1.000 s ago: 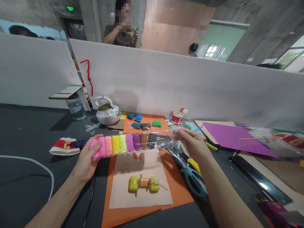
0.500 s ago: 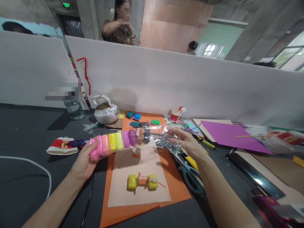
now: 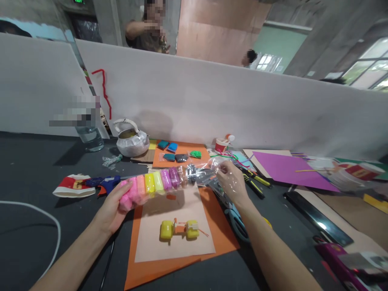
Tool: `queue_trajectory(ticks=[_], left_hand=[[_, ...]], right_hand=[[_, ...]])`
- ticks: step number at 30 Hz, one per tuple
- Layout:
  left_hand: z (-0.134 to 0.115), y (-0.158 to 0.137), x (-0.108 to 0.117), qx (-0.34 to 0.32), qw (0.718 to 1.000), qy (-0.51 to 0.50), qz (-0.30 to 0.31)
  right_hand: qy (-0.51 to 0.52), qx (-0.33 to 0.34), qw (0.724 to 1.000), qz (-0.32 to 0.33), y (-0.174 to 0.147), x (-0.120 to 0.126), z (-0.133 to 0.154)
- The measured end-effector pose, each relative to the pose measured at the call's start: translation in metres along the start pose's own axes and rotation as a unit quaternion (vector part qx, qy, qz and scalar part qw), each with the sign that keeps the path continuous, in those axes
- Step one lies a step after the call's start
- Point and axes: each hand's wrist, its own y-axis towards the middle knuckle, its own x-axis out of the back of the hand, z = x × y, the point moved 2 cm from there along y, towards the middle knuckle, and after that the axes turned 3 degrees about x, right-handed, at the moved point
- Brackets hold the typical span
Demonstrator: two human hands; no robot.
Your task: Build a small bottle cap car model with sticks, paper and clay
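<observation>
Across the far edge of the peach sheet, as the head camera sees it, I hold a clear packet of coloured blocks, clay by their look, stretched between both hands and seemingly raised off the table. My left hand is closed around the packet's pink end, thumb over the top, probably because the filled part carries the weight. My right hand has thumb and fingertips pinched together on the empty plastic tail, the other fingers loosely curled; I judge that this pull is what holds the sleeve long and the blocks in line. So the packet lies directly between my hands, touching both, its left end slightly nearer me. Towards the sheet's near edge sits a small piece with yellow ends, apart from my hands, the paper likely serving as its base. Scissors lie by the right edge of the orange sheet, partly hidden by my forearm, perhaps set there for easy reach.
</observation>
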Motion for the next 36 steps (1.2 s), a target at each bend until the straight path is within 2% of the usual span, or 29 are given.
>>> queue_trajectory(ticks=[4, 9, 12, 15, 24, 27, 31, 33, 36], left_hand=[[0.001, -0.003, -0.006, 0.016, 1.000, -0.012, -0.011], [-0.001, -0.007, -0.011, 0.038, 0.999, -0.019, -0.024], [0.000, -0.007, -0.011, 0.042, 0.999, -0.019, -0.018], [0.003, -0.005, -0.009, 0.043, 0.999, -0.018, -0.013], [0.009, -0.006, -0.007, 0.012, 1.000, -0.009, -0.019], [0.009, -0.007, -0.007, 0.010, 1.000, 0.010, -0.001], [0.005, -0.005, -0.006, -0.010, 0.999, 0.040, 0.020], [0.004, -0.005, -0.005, -0.023, 0.998, 0.052, 0.023], [0.006, -0.005, -0.005, -0.026, 0.997, 0.067, 0.026]], right_hand=[[-0.001, -0.010, 1.000, -0.023, 0.000, 0.002, 0.000], [0.057, 0.044, 0.996, -0.056, -0.007, -0.004, 0.022], [0.082, 0.070, 0.993, -0.037, -0.013, -0.012, 0.034], [0.096, 0.066, 0.993, -0.015, -0.018, -0.017, 0.040], [0.165, -0.018, 0.983, 0.079, -0.019, -0.024, 0.033], [0.217, -0.066, 0.965, 0.134, -0.019, -0.031, 0.025], [0.302, -0.131, 0.917, 0.226, -0.025, -0.040, 0.017], [0.341, -0.162, 0.894, 0.242, -0.029, -0.045, 0.013], [0.384, -0.197, 0.874, 0.226, -0.031, -0.050, 0.007]])
